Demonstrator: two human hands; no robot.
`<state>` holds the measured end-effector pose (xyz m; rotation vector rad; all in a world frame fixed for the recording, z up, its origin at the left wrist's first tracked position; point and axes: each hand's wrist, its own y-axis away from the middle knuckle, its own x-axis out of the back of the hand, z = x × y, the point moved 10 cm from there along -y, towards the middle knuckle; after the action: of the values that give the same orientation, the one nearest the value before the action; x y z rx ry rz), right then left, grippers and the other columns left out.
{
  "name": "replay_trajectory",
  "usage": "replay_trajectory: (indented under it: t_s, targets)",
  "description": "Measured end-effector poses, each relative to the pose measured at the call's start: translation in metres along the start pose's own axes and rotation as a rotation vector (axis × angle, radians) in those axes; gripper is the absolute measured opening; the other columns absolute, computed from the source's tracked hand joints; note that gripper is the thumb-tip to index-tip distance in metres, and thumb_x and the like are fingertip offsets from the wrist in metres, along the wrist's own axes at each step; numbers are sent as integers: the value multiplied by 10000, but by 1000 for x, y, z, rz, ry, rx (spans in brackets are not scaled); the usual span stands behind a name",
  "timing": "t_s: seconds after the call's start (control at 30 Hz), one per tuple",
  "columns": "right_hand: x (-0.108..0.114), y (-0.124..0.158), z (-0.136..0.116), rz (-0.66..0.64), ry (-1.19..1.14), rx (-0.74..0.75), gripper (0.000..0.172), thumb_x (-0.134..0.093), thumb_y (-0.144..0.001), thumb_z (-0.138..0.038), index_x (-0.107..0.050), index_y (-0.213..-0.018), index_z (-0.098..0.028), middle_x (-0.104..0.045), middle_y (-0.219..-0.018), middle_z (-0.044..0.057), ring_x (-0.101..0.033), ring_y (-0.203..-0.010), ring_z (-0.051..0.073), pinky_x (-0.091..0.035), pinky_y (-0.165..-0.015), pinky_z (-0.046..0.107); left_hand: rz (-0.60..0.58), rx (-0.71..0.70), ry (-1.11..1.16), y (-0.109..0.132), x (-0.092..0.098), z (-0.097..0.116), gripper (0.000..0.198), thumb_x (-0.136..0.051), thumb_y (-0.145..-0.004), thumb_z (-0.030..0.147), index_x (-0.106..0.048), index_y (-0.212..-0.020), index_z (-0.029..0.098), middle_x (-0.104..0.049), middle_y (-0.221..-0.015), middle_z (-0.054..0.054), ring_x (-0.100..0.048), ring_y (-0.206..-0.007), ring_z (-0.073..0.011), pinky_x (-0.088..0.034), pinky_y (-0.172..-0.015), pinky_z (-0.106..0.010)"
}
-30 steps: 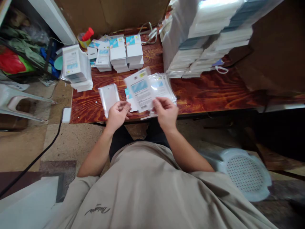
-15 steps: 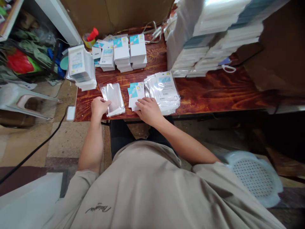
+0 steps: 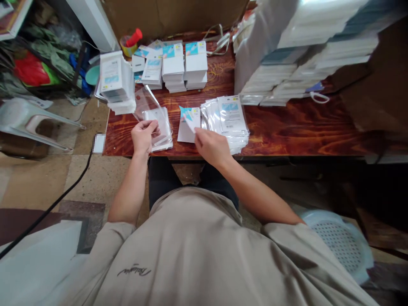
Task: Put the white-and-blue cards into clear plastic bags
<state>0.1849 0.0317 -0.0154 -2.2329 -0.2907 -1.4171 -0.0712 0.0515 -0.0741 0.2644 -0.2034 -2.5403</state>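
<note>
My left hand [image 3: 144, 135] pinches a clear plastic bag [image 3: 148, 104], lifted and tilted above a small pile of clear bags [image 3: 164, 142] at the table's front edge. My right hand [image 3: 212, 144] grips the lower right corner of a blue and white printed card [image 3: 190, 119], which is bent up off another card [image 3: 185, 135] lying on the table. Just right of it lies a fanned heap of cards in clear bags [image 3: 232, 112], close to my right hand.
Stacks of printed cards [image 3: 174, 66] stand along the back of the wooden table [image 3: 287, 136]. A pile of bagged cards [image 3: 116, 80] is at the left end, with a yellow tape roll [image 3: 129, 50] behind. Tall white stacks [image 3: 264, 78] fill the back right. A plastic stool [image 3: 341, 242] stands lower right.
My left hand has raised one clear bag off the pile. My right hand, flat on the cards before, has closed on one card and lifted its edge. The view has shifted slightly.
</note>
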Motion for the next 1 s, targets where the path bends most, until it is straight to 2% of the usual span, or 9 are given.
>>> replay_trajectory:
  t_s: [0.07,0.13,0.17,0.23,0.33,0.57,0.73,0.87,1.0]
  targets:
    - [39,19,24,334,-227,-192,335,-443,-1067,-334,-725,-1103,-157,-786,-1002,123,-733,-857,218,-522,-742,315,-14,21,41,7,-9,1,316,-905,-729,282,-609,-769,178,-664,-670,12,-651,-584,-118,-594,-623,-278]
    - [56,42,46,502,-524,-350,353,-525,-1035,-471,-728,-991,-185,-771,-836,75,-700,-674,183,-519,-618,289,-30,15,45,13,-17,5,363,-929,-715,343,-608,-760,181,-665,-675,9,-655,-589,-120,-606,-632,-290]
    - [53,49,52,485,-681,-411,363,-577,-1002,-519,-716,-915,-195,-736,-718,42,-654,-566,162,-486,-535,270,-36,4,43,16,-20,7,379,-938,-706,366,-611,-761,181,-667,-679,8,-654,-589,-120,-606,-629,-289]
    - [33,55,53,304,-956,-488,378,-677,-926,-557,-678,-795,-203,-638,-524,-14,-546,-406,125,-391,-413,234,-42,-29,47,20,-25,11,405,-946,-696,401,-607,-751,187,-656,-666,14,-641,-580,-113,-595,-610,-276]
    - [4,61,46,82,-1158,-562,378,-754,-857,-540,-652,-743,-194,-574,-423,-38,-486,-336,98,-321,-362,197,-49,-84,62,24,-31,15,439,-938,-705,438,-566,-720,206,-621,-621,34,-615,-556,-106,-583,-595,-262]
    - [-15,60,54,170,-1214,-626,430,-760,-837,-592,-632,-738,-193,-587,-419,-36,-485,-321,87,-355,-339,179,-101,-122,60,36,-40,17,471,-957,-662,480,-583,-742,206,-651,-634,30,-638,-544,-115,-559,-539,-249]
    - [-18,57,46,284,-1289,-624,468,-770,-827,-647,-629,-775,-203,-662,-499,-23,-598,-383,118,-486,-380,199,-183,-94,55,47,-49,14,524,-976,-582,535,-673,-817,178,-746,-754,-22,-720,-643,-164,-606,-589,-283]
    - [-27,50,33,214,-1411,-616,482,-812,-787,-649,-652,-780,-194,-720,-583,-3,-666,-461,126,-587,-471,221,-251,-32,28,55,-52,10,517,-957,-629,526,-716,-930,181,-796,-913,-54,-774,-807,-212,-643,-708,-324]
    - [-25,42,27,111,-1468,-554,483,-851,-754,-630,-646,-757,-193,-718,-585,-2,-668,-468,129,-578,-463,221,-393,-17,31,67,-63,16,492,-972,-637,430,-741,-995,184,-802,-1019,-66,-777,-932,-245,-642,-818,-358]
